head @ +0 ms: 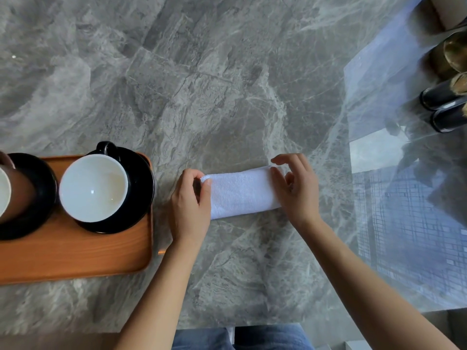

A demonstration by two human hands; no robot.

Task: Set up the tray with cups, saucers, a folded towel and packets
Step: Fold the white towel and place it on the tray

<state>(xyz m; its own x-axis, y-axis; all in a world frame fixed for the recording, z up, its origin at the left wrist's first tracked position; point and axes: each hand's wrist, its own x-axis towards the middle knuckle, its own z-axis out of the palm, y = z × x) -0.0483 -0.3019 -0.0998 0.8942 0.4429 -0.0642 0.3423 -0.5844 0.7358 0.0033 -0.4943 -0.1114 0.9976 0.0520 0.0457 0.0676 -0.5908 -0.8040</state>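
A white towel (241,193) lies folded into a long strip on the grey marble table (202,84). My left hand (189,208) pinches its left end. My right hand (295,188) pinches its right end with thumb and fingertips. To the left, a wooden tray (75,251) carries a black cup with a white inside (93,186) on a black saucer (140,183). A second cup (10,193) on another black saucer (40,188) is cut off by the left edge. No packets are in view.
At the far right stand two black cylinders (444,107) and a brass-coloured object (454,51). A window reflection covers the table's right side. The table's near edge runs along the bottom, with jeans (240,337) below it.
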